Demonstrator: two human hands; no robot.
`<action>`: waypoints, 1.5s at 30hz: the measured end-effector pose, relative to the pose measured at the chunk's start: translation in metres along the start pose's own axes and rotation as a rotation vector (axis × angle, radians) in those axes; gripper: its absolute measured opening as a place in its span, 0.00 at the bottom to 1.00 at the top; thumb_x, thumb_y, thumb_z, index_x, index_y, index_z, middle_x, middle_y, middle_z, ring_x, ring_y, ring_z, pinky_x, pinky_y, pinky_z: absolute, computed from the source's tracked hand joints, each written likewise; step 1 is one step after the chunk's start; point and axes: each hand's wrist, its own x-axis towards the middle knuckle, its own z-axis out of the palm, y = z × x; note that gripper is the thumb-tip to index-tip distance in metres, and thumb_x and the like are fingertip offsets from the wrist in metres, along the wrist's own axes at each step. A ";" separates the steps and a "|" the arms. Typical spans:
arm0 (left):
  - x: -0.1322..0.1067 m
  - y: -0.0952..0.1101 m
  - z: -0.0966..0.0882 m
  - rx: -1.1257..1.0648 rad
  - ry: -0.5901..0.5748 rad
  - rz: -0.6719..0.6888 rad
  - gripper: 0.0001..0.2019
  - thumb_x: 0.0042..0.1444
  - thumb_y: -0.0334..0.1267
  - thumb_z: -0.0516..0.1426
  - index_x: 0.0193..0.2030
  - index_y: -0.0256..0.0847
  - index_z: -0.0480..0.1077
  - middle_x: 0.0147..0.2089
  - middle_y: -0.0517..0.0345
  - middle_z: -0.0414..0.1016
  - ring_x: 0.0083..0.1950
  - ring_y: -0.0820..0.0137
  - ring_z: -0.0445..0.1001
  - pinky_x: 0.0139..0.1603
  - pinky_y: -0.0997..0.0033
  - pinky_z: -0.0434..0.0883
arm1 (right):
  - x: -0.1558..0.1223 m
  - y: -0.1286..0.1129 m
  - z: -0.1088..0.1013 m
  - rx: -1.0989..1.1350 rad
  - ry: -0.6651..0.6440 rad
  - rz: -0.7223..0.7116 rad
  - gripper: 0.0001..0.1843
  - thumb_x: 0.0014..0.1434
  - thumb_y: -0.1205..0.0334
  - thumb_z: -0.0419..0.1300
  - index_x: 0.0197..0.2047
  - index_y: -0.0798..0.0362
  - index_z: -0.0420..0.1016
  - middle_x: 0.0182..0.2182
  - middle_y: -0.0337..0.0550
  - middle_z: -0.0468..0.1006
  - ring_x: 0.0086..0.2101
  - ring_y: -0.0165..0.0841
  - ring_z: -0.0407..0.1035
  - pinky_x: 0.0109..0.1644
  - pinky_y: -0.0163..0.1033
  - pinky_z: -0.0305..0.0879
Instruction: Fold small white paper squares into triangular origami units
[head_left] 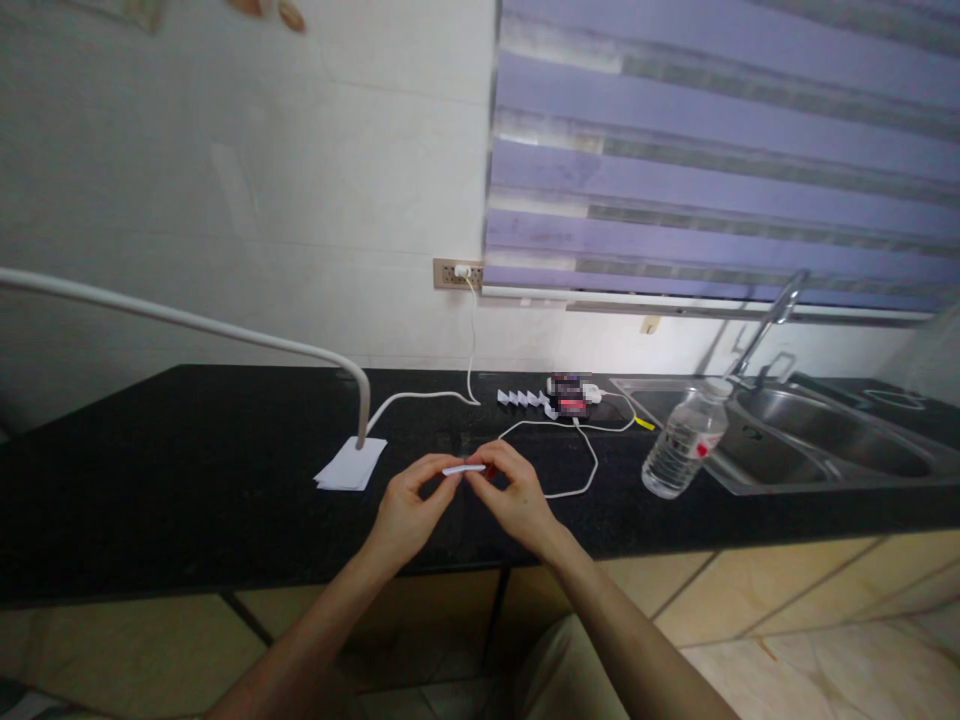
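Observation:
Between both hands, above the black countertop, I hold a small folded piece of white paper point(464, 469). My left hand point(411, 505) pinches its left end between thumb and fingers. The right end is pinched by my right hand point(517, 492) in the same way. A stack of white paper sheets point(351, 467) lies on the counter left of my hands. Beyond my right hand, several small folded white papers point(523, 398) stand in a row, near a dark phone-like device point(571, 398) whose screen is blurred out.
A clear water bottle point(686, 440) stands right, beside the steel sink point(795, 487) and its faucet point(780, 305). White cables point(596, 465) loop over the black countertop point(187, 480). A thick white flexible cord point(225, 332) arches in from the left to the paper stack. A wall outlet point(448, 274) holds a plug.

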 end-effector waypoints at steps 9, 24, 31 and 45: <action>0.000 -0.003 0.000 0.015 0.020 -0.053 0.08 0.50 0.38 0.56 0.36 0.40 0.73 0.37 0.57 0.76 0.40 0.70 0.74 0.44 0.72 0.69 | 0.001 -0.001 -0.002 -0.003 -0.006 -0.008 0.03 0.55 0.65 0.55 0.31 0.53 0.70 0.29 0.40 0.68 0.30 0.29 0.64 0.31 0.34 0.61; 0.003 0.002 -0.002 0.015 0.008 -0.071 0.08 0.49 0.37 0.56 0.35 0.39 0.74 0.36 0.57 0.77 0.38 0.70 0.74 0.42 0.73 0.70 | 0.002 -0.001 -0.002 -0.005 -0.009 -0.013 0.04 0.55 0.64 0.54 0.31 0.53 0.70 0.29 0.41 0.69 0.30 0.29 0.64 0.31 0.34 0.61; 0.005 0.007 -0.001 0.043 0.031 -0.041 0.08 0.49 0.37 0.56 0.34 0.39 0.74 0.36 0.57 0.78 0.38 0.69 0.75 0.43 0.71 0.70 | 0.004 -0.004 -0.003 -0.013 -0.022 0.000 0.04 0.55 0.65 0.54 0.31 0.53 0.70 0.29 0.41 0.69 0.30 0.29 0.64 0.32 0.34 0.61; 0.009 0.000 -0.004 0.032 -0.004 0.024 0.07 0.50 0.37 0.56 0.33 0.39 0.74 0.35 0.56 0.76 0.38 0.70 0.73 0.42 0.73 0.69 | 0.005 0.004 -0.001 -0.021 -0.037 0.013 0.05 0.55 0.64 0.54 0.31 0.53 0.70 0.29 0.40 0.69 0.30 0.29 0.64 0.33 0.34 0.60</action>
